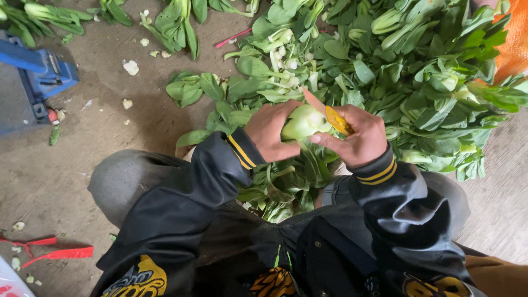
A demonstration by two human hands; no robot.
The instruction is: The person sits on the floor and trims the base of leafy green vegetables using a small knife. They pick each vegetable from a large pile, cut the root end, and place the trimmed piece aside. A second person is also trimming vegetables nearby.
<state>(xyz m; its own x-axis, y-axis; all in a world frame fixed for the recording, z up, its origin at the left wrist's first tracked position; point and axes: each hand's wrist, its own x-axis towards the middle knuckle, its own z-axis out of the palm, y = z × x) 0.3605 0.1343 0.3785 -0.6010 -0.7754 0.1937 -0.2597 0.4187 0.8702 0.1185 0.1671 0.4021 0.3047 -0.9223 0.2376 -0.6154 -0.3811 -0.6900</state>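
My left hand [270, 132] grips the pale green base of a bok choy head [302, 122], its leaves hanging down toward my lap. My right hand [357, 137] holds a small knife with a yellow handle [337, 120], its blade laid against the top of the base. Both hands hover over a large heap of bok choy [396, 71] that spreads across the concrete floor ahead and to the right. Black jacket sleeves with yellow-striped cuffs cover both wrists.
A blue metal frame [38, 71] stands at the left edge. White stem trimmings [131, 67] dot the floor. Red ties [63, 253] lie lower left, and another thin red tie [234, 38] near the heap. Orange netting [514, 44] shows at top right. My grey-clad knees flank the pile.
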